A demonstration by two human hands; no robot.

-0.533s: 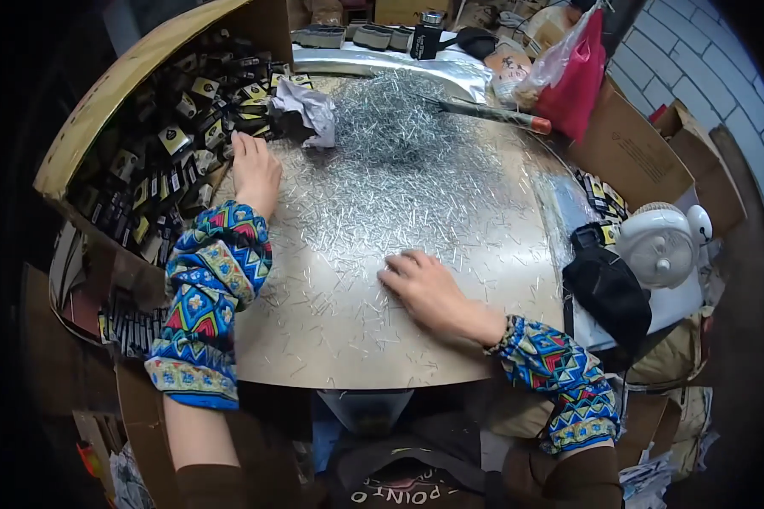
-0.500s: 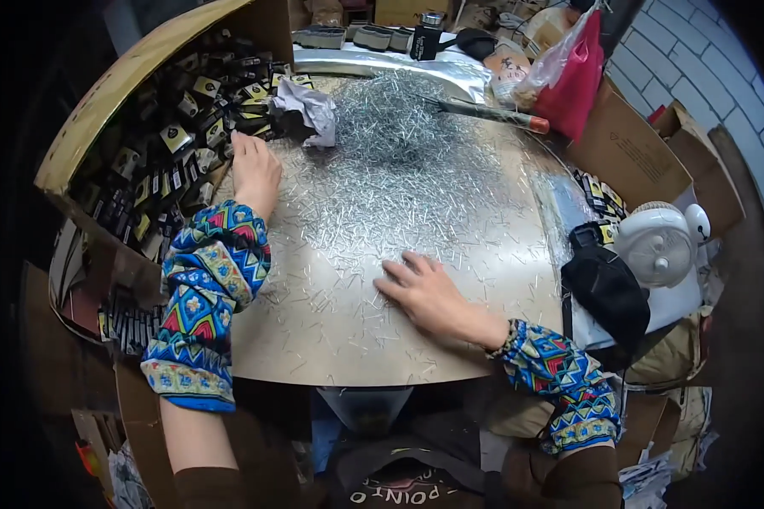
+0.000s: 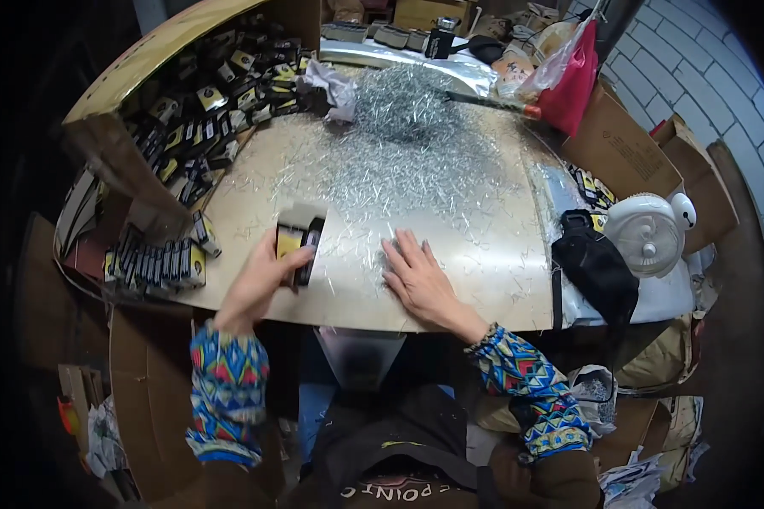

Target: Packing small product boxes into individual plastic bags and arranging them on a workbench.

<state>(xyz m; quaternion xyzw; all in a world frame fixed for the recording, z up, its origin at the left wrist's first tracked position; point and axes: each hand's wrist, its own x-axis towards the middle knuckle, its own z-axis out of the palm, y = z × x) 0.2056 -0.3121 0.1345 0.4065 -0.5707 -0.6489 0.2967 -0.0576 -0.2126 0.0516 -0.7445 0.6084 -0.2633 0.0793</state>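
Black-and-yellow box (image 3: 289, 243), left of frame centre: clamped in left hand (image 3: 259, 278), apart from splayed right hand (image 3: 422, 284). Could slip among metal pins (image 3: 407, 127) if gripped loosely.

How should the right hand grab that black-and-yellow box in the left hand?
Probably pinch the far right corner of the black-and-yellow box, from the right: that corner sticks out past the left hand, and the right hand lies on that side.

Past the bare left hand (image 3: 253, 284) and right hand (image 3: 426, 287), gathered sleeve covers (image 3: 229, 382) were worn, patterned blue, red and yellow! Brown sleeves (image 3: 556, 477) were glimpsed, and, below the bench's (image 3: 348, 301) near edge, a black, pale-lettered top (image 3: 399, 431).
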